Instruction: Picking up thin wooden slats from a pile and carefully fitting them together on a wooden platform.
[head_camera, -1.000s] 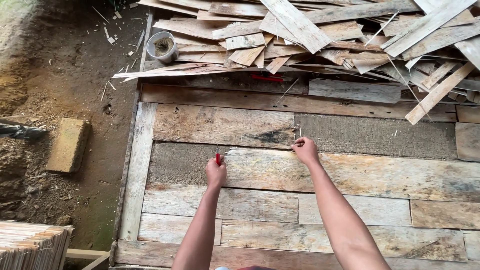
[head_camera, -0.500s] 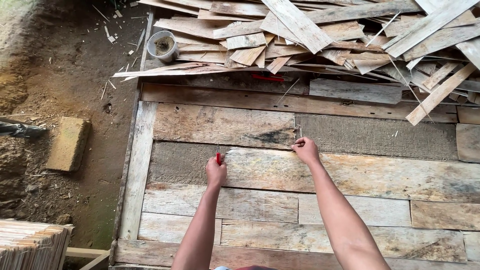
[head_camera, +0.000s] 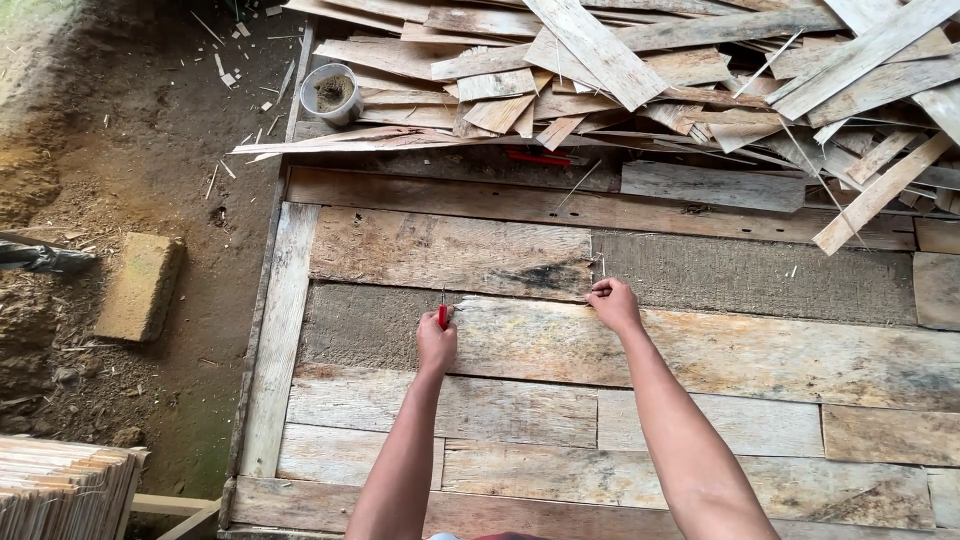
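Observation:
My left hand (head_camera: 436, 344) is closed around a small red-handled tool (head_camera: 442, 315), its tip on the left end of a weathered plank (head_camera: 760, 350). My right hand (head_camera: 612, 303) pinches a thin pale sliver or nail (head_camera: 602, 270) at that plank's top edge, farther right. Both hands rest on a platform of rough wooden boards (head_camera: 450, 250).
A heap of loose wood strips (head_camera: 640, 70) lies along the far edge, with a red object (head_camera: 537, 158) under it. A white pot (head_camera: 331, 94) stands at the heap's left end. Bare earth and a stone block (head_camera: 140, 285) lie left; stacked thin boards (head_camera: 60, 490) sit bottom left.

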